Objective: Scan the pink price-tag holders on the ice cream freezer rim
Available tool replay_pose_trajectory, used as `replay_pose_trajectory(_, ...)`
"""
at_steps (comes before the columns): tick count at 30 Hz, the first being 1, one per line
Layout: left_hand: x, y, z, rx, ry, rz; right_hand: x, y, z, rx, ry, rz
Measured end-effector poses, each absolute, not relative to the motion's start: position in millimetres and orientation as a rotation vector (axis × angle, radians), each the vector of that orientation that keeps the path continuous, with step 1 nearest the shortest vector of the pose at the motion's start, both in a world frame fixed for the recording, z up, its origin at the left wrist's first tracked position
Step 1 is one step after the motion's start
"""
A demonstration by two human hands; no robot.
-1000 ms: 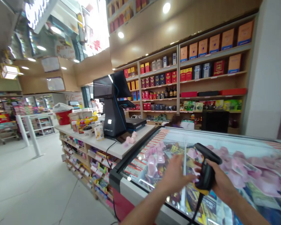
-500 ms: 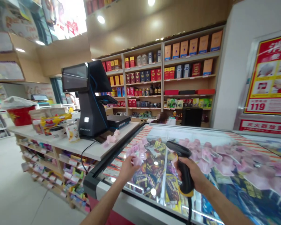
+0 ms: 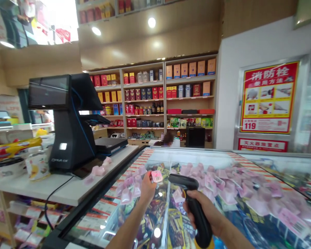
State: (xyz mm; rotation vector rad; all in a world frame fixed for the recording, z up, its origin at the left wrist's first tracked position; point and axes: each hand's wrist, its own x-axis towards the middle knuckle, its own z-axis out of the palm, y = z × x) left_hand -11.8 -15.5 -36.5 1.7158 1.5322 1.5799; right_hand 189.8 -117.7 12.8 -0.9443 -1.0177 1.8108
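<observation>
My left hand (image 3: pixel 147 189) pinches a small pink packet (image 3: pixel 157 176) with its barcode label facing me, held up above the glass-topped freezer (image 3: pixel 134 166). In my right hand (image 3: pixel 211 209) is a black and yellow barcode scanner (image 3: pixel 185 181), my fingers wrapped round its handle. The scanner's head is just right of the held packet, apart from it. A loose pink packet (image 3: pixel 178 195) shows beside the scanner. More pink packets lie in a cluster (image 3: pixel 129 188) left of my left hand and in a wide spread (image 3: pixel 223 185) to the right. Colourful packaged goods show through the glass.
A black checkout terminal (image 3: pixel 67 138) stands on the white counter (image 3: pixel 93 186) at left, with a few pink packets (image 3: pixel 100 169) and a cable (image 3: pixel 50 197) hanging off the edge. Beyond are shelves of boxes (image 3: pixel 145 93), part of a person's head (image 3: pixel 167 139), and a red wall sign (image 3: pixel 269 98).
My view has turned right. My left hand has lifted a pink packet from the left cluster, its barcode now facing me. The scanner, still in my right hand, is closer to the left hand.
</observation>
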Motion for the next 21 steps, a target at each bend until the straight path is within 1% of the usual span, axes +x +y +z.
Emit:
replay_pose_trajectory(4,-2.3,-10.1,-39.4,1.752,1.685,1.439,196.3,-112.5,15.6,-0.870,-1.041,1.699)
replay_pose_trajectory(10,19.4,-4.2,-33.8,1.783,1.902,1.204,220.7,-97.1,22.5,-0.943,-0.944,1.470)
replay_pose_trajectory(14,47.6,3.3,-33.4,1.798,1.879,1.121,229.9,-91.2,24.7,-0.918,-0.852,1.451)
replay_pose_trajectory(21,103.3,11.0,-42.2,1.812,1.747,1.135,232.0,-88.0,20.6,-0.916,-0.844,1.483)
